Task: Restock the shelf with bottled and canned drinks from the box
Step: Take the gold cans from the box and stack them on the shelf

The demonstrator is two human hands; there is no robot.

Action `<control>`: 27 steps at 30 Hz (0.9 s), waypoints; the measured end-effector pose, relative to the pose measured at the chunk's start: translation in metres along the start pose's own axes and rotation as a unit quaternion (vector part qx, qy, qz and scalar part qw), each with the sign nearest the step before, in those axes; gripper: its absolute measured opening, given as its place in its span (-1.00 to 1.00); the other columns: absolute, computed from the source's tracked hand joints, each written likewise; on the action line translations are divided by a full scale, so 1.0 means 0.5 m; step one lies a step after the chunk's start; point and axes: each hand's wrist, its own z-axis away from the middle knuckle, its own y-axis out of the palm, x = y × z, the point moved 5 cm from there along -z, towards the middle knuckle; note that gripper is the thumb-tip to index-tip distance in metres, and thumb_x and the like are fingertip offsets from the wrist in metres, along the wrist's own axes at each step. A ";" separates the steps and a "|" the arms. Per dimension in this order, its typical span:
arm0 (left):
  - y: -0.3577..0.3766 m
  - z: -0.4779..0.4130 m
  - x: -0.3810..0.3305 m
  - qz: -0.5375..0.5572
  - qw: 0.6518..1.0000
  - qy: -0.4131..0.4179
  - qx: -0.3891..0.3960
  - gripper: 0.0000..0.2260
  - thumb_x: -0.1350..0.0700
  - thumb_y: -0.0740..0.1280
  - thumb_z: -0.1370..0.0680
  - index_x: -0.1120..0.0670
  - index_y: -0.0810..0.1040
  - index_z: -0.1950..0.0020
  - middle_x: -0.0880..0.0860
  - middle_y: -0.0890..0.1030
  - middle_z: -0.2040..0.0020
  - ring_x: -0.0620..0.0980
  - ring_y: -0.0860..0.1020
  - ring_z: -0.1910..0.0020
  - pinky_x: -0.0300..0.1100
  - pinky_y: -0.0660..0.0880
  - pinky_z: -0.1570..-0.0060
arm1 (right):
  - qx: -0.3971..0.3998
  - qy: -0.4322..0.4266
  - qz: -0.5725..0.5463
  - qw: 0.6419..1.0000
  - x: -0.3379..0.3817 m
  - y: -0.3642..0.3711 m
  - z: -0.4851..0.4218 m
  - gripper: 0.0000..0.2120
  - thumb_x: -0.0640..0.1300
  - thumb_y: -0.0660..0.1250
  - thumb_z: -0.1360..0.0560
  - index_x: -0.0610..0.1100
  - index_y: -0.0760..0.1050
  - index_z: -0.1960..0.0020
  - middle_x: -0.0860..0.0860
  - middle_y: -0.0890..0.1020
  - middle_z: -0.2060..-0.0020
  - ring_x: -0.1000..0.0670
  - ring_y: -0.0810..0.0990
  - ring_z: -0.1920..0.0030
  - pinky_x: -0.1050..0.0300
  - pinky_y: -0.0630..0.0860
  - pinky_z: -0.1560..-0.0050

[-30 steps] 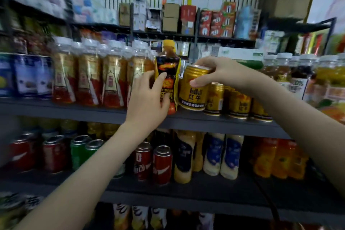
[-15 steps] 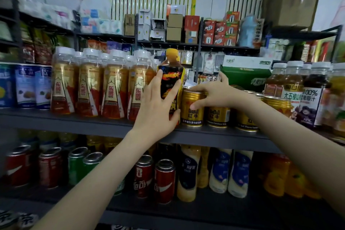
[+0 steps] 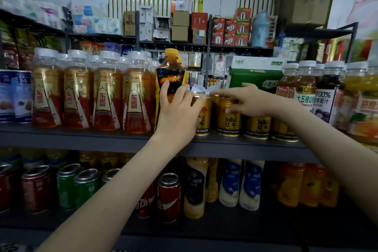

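On the middle shelf [image 3: 81, 139] stands a row of gold Red Bull cans [image 3: 256, 127]. My right hand [image 3: 248, 101] lies over their tops with straight fingers, its thumb touching the front of the second can [image 3: 228, 121]. My left hand [image 3: 177, 112] rests flat against a dark bottle with a yellow cap [image 3: 171, 71], thumb on its label. Its fingers reach across to the leftmost gold can [image 3: 203, 122]. Neither hand lifts anything. The box is out of view.
Amber bottles with white caps [image 3: 106, 92] fill the shelf to the left, juice bottles [image 3: 327, 96] to the right. A green carton [image 3: 255, 80] sits behind the cans. Red and green cans [image 3: 167, 196] and creamy bottles [image 3: 231, 184] line the lower shelf.
My right hand set the gold can it carried down into the row and straightened its fingers over the can tops. My left hand stayed on the dark bottle and spread toward the can.
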 end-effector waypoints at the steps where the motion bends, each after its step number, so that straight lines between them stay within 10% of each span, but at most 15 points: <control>1: 0.000 -0.001 0.000 0.000 1.000 -0.003 -0.003 -0.52 0.01 0.51 -0.34 0.06 0.57 -0.24 0.12 0.62 -0.10 0.17 0.46 -0.28 0.24 -0.05 -0.36 | 0.004 0.012 0.020 1.000 -0.006 0.000 0.003 -0.36 0.10 0.28 -0.53 0.18 0.06 -0.52 0.06 0.35 -0.44 -0.02 0.26 -0.45 -0.14 -0.18 -0.48; 13: 0.017 -0.010 -0.019 0.034 0.999 -0.027 0.021 -0.44 -0.06 0.58 -0.27 0.05 0.57 -0.22 0.14 0.63 -0.04 0.15 0.54 -0.16 0.18 0.00 -0.31 | 0.001 0.030 -0.083 0.996 -0.009 0.007 0.030 -0.30 0.13 0.41 -0.43 0.04 0.23 -0.49 -0.02 0.44 -0.37 -0.07 0.42 -0.32 -0.03 0.37 -0.32; 21: -0.010 0.014 -0.062 0.143 0.987 -0.068 -0.030 -0.60 0.09 0.39 -0.45 0.09 0.52 -0.28 0.14 0.56 -0.20 0.14 0.47 -0.24 0.14 0.07 -0.33 | -0.092 0.003 0.053 0.994 -0.001 0.011 0.077 -0.36 0.25 0.20 -0.51 0.08 0.14 -0.51 0.04 0.33 -0.45 0.00 0.24 -0.46 -0.15 -0.13 -0.48; 27: -0.082 0.084 -0.245 0.317 0.944 0.002 -0.094 -0.70 0.18 0.31 -0.53 0.22 0.53 -0.25 0.18 0.58 -0.14 0.13 0.55 -0.10 -0.03 0.44 -0.11 | -0.267 -0.028 0.048 0.962 0.018 0.035 0.310 -0.59 -0.08 0.21 -0.53 -0.13 0.40 -0.35 -0.03 0.54 -0.19 -0.04 0.43 -0.24 0.09 0.13 -0.32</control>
